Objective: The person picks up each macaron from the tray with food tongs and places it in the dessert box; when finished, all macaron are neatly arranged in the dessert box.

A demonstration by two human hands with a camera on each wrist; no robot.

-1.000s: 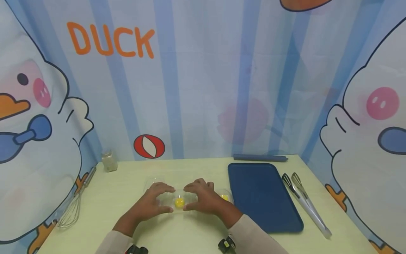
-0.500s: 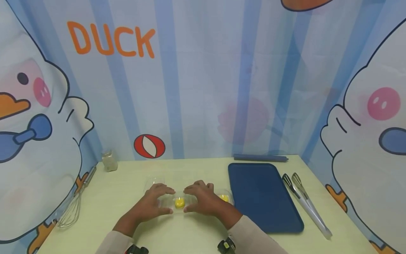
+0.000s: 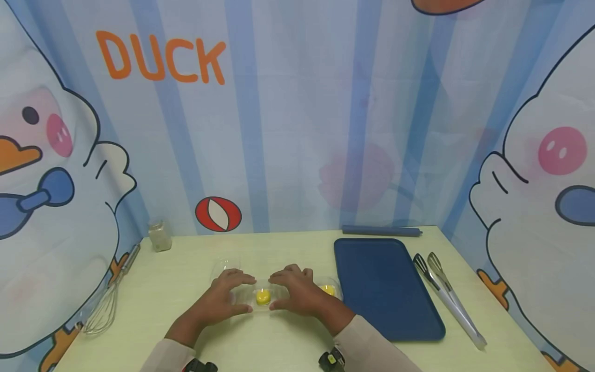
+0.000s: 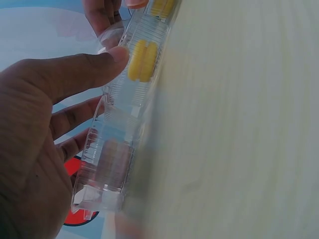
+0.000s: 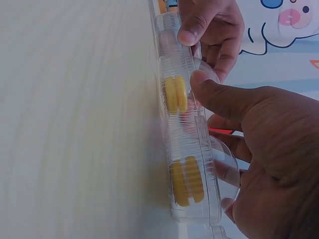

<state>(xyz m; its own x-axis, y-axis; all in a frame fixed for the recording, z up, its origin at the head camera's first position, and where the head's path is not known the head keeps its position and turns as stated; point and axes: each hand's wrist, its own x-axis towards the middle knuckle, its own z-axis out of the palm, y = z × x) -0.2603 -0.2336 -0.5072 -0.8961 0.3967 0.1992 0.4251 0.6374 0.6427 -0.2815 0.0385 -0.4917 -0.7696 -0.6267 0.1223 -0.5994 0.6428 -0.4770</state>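
A long clear plastic macaron box (image 3: 246,295) lies across the table in front of me. Yellow macarons (image 5: 183,181) show through its ribbed wall, one midway between the hands and another toward the right end. A pinkish macaron (image 4: 113,164) sits at the left end. My left hand (image 3: 218,297) holds the box left of centre, thumb on the near edge and fingers behind. On the other side, my right hand (image 3: 299,292) grips it likewise, covering part of it. A curved clear plastic lid part (image 5: 227,164) shows behind the box, near the right fingers.
Right of the box lies a dark blue tray (image 3: 386,289), with metal tongs (image 3: 448,299) beside it. Along the back edge is a dark blue rod (image 3: 381,231). A whisk (image 3: 104,307) and a small glass-like shaker (image 3: 160,236) are on the left.
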